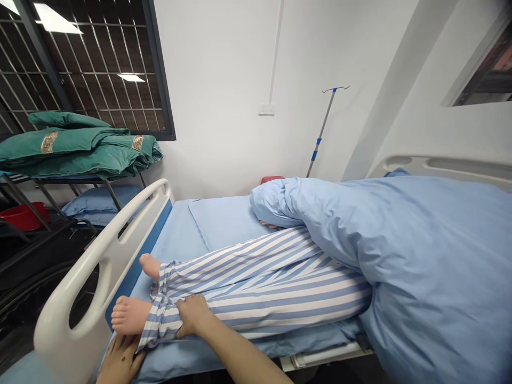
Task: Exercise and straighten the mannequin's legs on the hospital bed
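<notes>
A figure in blue-and-white striped trousers (260, 282) lies on a hospital bed, bare feet (128, 313) toward the white footboard (100, 256). My right hand (194, 314) is closed on the trouser cuff at the near ankle. My left hand (120, 360) lies flat with fingers spread on the blue sheet (200, 229) under the near foot, by the bed's front edge. A light blue duvet (400, 245) covers the figure from the thighs up.
A rack at the left holds folded green quilts (76, 146) over a blue pillow (96, 205) and a red basin (22, 216). A dark wheelchair (32, 277) stands beside the footboard. An IV pole (322, 130) rises behind the bed by the white wall.
</notes>
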A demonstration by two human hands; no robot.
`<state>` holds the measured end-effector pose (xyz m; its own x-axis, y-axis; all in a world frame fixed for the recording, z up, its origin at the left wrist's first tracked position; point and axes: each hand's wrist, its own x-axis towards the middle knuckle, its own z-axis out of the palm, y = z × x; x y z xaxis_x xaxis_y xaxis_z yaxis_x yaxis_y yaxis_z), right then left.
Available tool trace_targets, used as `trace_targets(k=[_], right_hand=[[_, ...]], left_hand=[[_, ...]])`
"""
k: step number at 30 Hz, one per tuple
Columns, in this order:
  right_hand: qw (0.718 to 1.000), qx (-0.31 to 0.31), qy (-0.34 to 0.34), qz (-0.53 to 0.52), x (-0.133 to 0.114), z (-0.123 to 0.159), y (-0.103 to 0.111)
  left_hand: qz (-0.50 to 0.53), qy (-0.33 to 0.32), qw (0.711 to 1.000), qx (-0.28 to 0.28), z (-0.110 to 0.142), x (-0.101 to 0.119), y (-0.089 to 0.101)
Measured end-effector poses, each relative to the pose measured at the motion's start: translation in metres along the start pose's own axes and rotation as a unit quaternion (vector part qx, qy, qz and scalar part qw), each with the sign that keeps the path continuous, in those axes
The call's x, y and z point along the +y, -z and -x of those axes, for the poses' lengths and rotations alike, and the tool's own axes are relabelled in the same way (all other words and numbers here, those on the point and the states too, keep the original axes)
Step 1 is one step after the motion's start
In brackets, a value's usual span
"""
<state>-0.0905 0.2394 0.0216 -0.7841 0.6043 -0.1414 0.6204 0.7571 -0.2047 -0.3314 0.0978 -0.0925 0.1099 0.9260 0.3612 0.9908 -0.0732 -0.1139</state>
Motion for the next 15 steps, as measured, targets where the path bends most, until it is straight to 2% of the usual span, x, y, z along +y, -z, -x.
trace_targets(k=[3, 8, 12, 15], right_hand=[[1.000, 0.008, 0.006, -0.008, 0.010, 0.008, 0.008], [1.000, -0.001, 0.000, -0.004, 0.034, 0.024, 0.019], [0.999, -0.035, -0.013, 0.004, 0.041, 0.030, 0.014], [0.999, -0.033, -0.016, -0.004, 0.041, 0.030, 0.013]], left_hand=[[-0.034, -0.022, 0.998, -0.056, -0.001, 0.005, 0.006], [-0.049, 0.001, 0.992, -0.118, -0.009, 0.015, 0.020], [-0.067, 0.042, 0.987, -0.141, -0.013, 0.024, 0.035], [-0.065, 0.075, 0.985, -0.140, -0.013, 0.029, 0.041]])
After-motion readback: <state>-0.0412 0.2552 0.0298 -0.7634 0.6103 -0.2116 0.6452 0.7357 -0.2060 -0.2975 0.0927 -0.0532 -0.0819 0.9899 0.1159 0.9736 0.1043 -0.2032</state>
